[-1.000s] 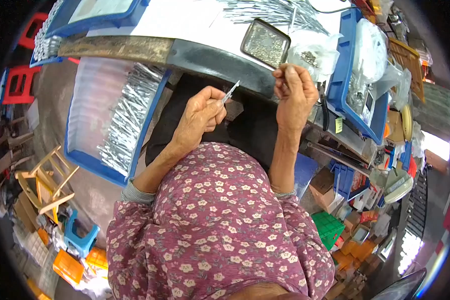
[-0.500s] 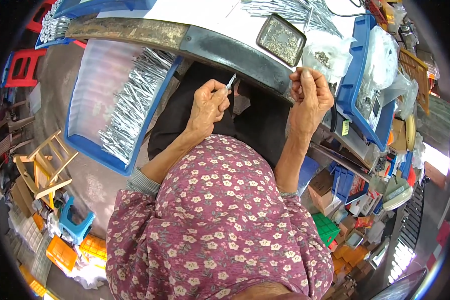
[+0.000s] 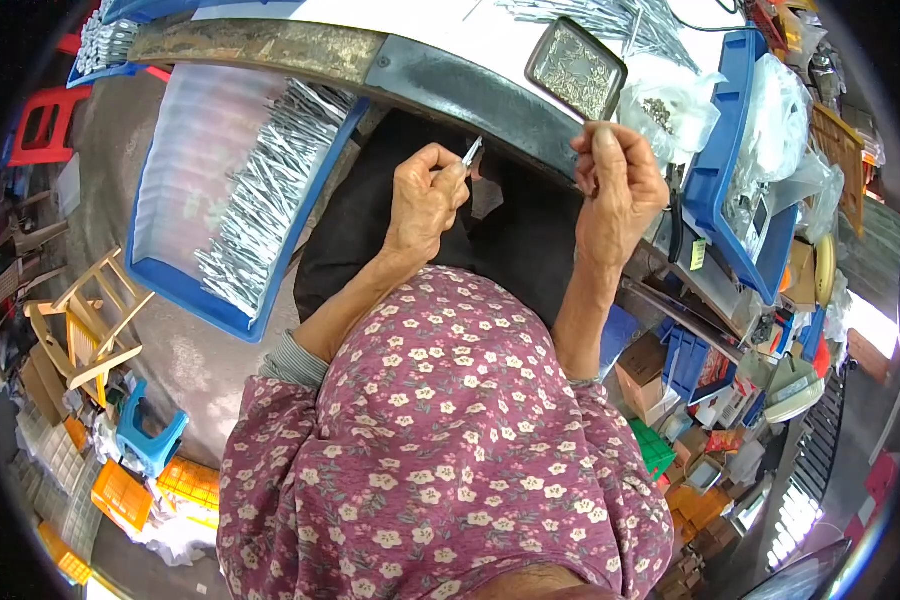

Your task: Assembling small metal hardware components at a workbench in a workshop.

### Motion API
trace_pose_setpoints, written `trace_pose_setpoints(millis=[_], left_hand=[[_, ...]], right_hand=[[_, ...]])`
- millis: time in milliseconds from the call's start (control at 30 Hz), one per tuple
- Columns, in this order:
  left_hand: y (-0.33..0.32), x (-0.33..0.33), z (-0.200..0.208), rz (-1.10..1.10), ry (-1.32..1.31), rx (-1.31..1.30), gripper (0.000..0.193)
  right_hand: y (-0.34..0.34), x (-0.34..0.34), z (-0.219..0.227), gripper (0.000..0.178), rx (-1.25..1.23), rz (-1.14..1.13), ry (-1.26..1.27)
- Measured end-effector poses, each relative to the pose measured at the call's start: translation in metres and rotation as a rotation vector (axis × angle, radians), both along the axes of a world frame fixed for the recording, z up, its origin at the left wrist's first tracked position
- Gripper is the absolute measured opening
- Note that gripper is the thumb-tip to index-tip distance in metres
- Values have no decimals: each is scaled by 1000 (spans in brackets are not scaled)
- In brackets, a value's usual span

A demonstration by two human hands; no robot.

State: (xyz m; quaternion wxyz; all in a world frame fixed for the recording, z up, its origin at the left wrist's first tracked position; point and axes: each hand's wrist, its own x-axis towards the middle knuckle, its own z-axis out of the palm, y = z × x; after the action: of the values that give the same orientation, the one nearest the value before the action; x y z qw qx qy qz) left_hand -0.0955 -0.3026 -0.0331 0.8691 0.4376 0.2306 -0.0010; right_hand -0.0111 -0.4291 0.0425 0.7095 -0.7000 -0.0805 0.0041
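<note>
In the head view, the left hand (image 3: 425,208) keeps its grip closed on a slim metal piece (image 3: 473,151), pinched between thumb and forefinger with its tip angled up and away, above the dark cloth (image 3: 360,220) over the lap and close to the near edge of the surface (image 3: 440,25). Against the earliest picture the change is slight — less of the piece shows beyond the fingers, the hands look a little farther apart, and the whole view has shifted. The right hand (image 3: 620,185) is near the lower corner of a dark tray (image 3: 595,42) of small metallic bits (image 3: 580,68), thumb against curled fingers; whether that grip holds anything, I cannot tell. In my judgement the handling of the piece is still under way — it is neither set down nor passed across. A heap of similar pieces (image 3: 255,210) lies in the blue bin (image 3: 192,302) at left, and a clear plastic bag (image 3: 685,105) sits between the tray and the blue crate (image 3: 712,180) at right.
</note>
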Motion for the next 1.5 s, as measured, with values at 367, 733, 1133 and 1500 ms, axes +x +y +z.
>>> trace_pose_setpoints(millis=[367, 733, 1133, 1500], left_hand=[[11, -12, 27, -182, -103, -27, 12], [-17, 18, 51, -236, -338, -115, 34], [-12, 33, 62, -317, -358, 232, 35], [7, 35, 58, -164, -357, 434, 31]], right_hand=[[4, -16, -17, 11, -329, 161, -97], [0, -20, -17, 10, -386, 102, -167], [-3, 3, -11, 21, -555, 17, -595], [31, 10, -20, 14, -485, 16, -619]])
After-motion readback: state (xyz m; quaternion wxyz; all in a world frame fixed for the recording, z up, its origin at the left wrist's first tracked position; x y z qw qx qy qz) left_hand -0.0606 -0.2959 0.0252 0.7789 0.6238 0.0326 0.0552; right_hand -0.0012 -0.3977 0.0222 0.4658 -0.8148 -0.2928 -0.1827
